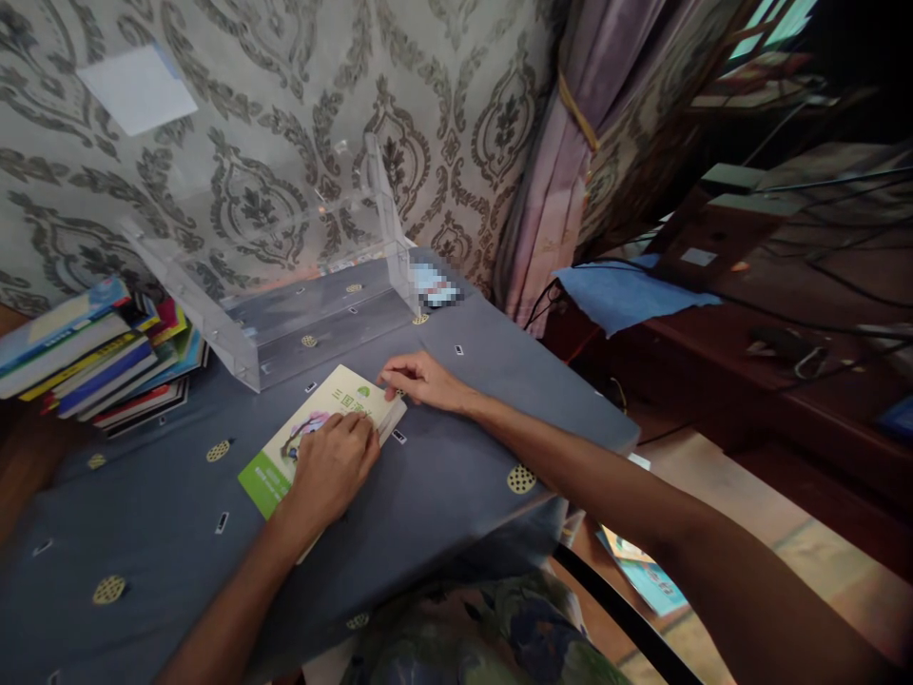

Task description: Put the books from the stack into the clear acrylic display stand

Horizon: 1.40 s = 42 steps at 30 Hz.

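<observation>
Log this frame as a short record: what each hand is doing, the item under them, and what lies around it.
left hand: flat on the book's cover
right hand: fingertips on the book's far corner
book: thin, cream and green cover, lying flat on the table
table: covered in blue-grey cloth with gold dots
clear acrylic box: behind the book, open
book stack: far left on the table
blue cloth: on the dark bench at right

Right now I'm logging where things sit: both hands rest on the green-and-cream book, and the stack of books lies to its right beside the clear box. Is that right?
Not quite. In the head view the stack of books lies to the left of the book, beside the clear box. The left hand and right hand do rest on the book.
</observation>
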Each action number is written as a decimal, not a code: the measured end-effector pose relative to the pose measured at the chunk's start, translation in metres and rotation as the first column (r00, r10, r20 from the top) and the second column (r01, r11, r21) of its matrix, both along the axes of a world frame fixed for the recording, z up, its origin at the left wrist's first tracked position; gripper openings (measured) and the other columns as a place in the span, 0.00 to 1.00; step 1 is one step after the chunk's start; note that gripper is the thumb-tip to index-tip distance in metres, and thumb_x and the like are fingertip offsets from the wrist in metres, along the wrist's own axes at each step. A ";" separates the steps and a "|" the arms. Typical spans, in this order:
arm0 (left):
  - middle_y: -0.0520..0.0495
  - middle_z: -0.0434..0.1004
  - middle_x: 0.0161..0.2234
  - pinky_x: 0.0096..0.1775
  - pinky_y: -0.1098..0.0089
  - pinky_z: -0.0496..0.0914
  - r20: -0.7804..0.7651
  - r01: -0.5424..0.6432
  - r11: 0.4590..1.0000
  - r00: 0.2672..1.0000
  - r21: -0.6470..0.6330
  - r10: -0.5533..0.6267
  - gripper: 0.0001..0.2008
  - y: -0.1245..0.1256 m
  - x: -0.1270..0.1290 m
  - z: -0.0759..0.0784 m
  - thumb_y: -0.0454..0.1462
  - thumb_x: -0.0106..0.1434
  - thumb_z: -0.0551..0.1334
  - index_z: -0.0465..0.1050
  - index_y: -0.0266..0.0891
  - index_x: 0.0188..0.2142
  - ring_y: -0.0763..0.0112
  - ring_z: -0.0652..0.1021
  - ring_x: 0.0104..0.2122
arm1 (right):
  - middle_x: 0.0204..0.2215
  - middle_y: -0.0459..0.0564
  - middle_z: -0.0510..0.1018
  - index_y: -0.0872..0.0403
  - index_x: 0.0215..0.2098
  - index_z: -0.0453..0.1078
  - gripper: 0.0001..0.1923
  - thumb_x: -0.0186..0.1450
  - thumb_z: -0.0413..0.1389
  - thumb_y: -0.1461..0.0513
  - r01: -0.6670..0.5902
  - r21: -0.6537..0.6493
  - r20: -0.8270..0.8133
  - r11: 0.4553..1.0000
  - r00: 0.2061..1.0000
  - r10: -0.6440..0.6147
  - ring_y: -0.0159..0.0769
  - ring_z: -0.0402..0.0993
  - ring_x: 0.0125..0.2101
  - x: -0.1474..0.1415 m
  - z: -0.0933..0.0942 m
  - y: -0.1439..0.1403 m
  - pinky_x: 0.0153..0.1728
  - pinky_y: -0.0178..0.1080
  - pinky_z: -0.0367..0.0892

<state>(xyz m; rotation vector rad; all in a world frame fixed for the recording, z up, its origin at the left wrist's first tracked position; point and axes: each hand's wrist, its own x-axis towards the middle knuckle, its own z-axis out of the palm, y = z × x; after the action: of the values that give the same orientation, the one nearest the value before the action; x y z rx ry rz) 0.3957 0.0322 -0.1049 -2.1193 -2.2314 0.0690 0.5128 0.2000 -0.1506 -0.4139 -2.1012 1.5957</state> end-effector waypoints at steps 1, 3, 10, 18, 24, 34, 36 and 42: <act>0.43 0.80 0.39 0.36 0.65 0.67 0.002 -0.008 1.000 1.000 -0.004 0.008 0.12 0.000 0.000 0.000 0.36 0.71 0.53 0.74 0.40 0.37 0.58 0.79 0.41 | 0.23 0.45 0.79 0.56 0.34 0.74 0.16 0.65 0.52 0.53 0.001 0.006 -0.001 1.000 1.000 -0.001 0.25 0.60 0.15 0.000 0.000 0.000 0.17 0.30 0.57; 0.43 0.80 0.39 0.35 0.65 0.68 0.002 -0.012 1.000 1.000 -0.003 0.012 0.12 0.000 0.000 -0.001 0.37 0.71 0.53 0.75 0.40 0.38 0.58 0.78 0.41 | 0.23 0.46 0.79 0.56 0.34 0.74 0.16 0.66 0.52 0.53 0.001 0.023 -0.001 1.000 1.000 -0.001 0.25 0.59 0.15 0.001 0.000 0.001 0.17 0.30 0.56; 0.40 0.79 0.46 0.36 0.65 0.72 -0.022 0.036 0.999 0.999 0.020 -0.036 0.10 -0.006 0.004 -0.012 0.39 0.70 0.56 0.74 0.37 0.41 0.58 0.77 0.44 | 0.22 0.45 0.79 0.56 0.35 0.75 0.17 0.67 0.53 0.52 -0.123 0.114 0.120 0.986 0.987 0.109 0.26 0.66 0.15 0.005 0.000 0.000 0.19 0.30 0.60; 0.42 0.77 0.53 0.53 0.59 0.71 0.175 0.056 0.996 0.982 0.063 -0.066 0.15 -0.047 -0.046 -0.011 0.43 0.72 0.54 0.76 0.41 0.49 0.59 0.76 0.52 | 0.25 0.48 0.81 0.55 0.33 0.77 0.18 0.68 0.52 0.51 -0.113 0.176 0.140 0.978 0.986 0.089 0.34 0.76 0.22 0.006 0.005 -0.003 0.24 0.35 0.67; 0.45 0.71 0.60 0.53 0.57 0.71 0.276 -0.094 0.995 0.956 -0.016 0.094 0.18 -0.104 -0.077 -0.005 0.46 0.70 0.56 0.73 0.49 0.56 0.56 0.72 0.58 | 0.37 0.51 0.84 0.52 0.42 0.78 0.16 0.68 0.52 0.53 -0.101 0.378 0.164 0.920 0.986 0.041 0.41 0.79 0.36 -0.002 -0.001 0.004 0.37 0.41 0.70; 0.40 0.67 0.62 0.59 0.54 0.66 0.188 0.148 0.988 0.972 -0.040 -0.138 0.21 -0.115 -0.037 -0.012 0.42 0.69 0.59 0.65 0.43 0.61 0.55 0.67 0.62 | 0.57 0.56 0.74 0.54 0.60 0.67 0.22 0.69 0.51 0.59 -0.176 0.602 0.148 0.779 0.983 0.108 0.47 0.67 0.58 -0.049 -0.033 0.005 0.59 0.55 0.63; 0.39 0.70 0.60 0.58 0.54 0.67 0.163 0.163 0.987 0.973 -0.001 -0.161 0.20 -0.110 -0.028 -0.017 0.43 0.70 0.58 0.66 0.41 0.59 0.55 0.69 0.61 | 0.59 0.57 0.72 0.55 0.62 0.65 0.23 0.70 0.50 0.59 -0.175 0.622 0.133 0.764 0.984 0.117 0.47 0.62 0.62 -0.053 -0.037 0.001 0.61 0.55 0.61; 0.36 0.76 0.53 0.54 0.54 0.71 0.080 0.189 0.978 0.977 0.086 -0.196 0.17 -0.099 -0.016 -0.027 0.41 0.72 0.54 0.70 0.35 0.55 0.53 0.74 0.56 | 0.63 0.58 0.68 0.56 0.62 0.64 0.24 0.70 0.51 0.56 -0.163 0.661 0.137 0.733 0.986 0.096 0.49 0.56 0.66 -0.047 -0.039 -0.009 0.64 0.56 0.55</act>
<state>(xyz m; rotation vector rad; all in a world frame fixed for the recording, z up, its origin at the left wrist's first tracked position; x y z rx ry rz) 0.3798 -0.0668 -0.1316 -2.3264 -2.0225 -0.1214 0.4655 0.1915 -0.1899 -0.0851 -2.6383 0.7703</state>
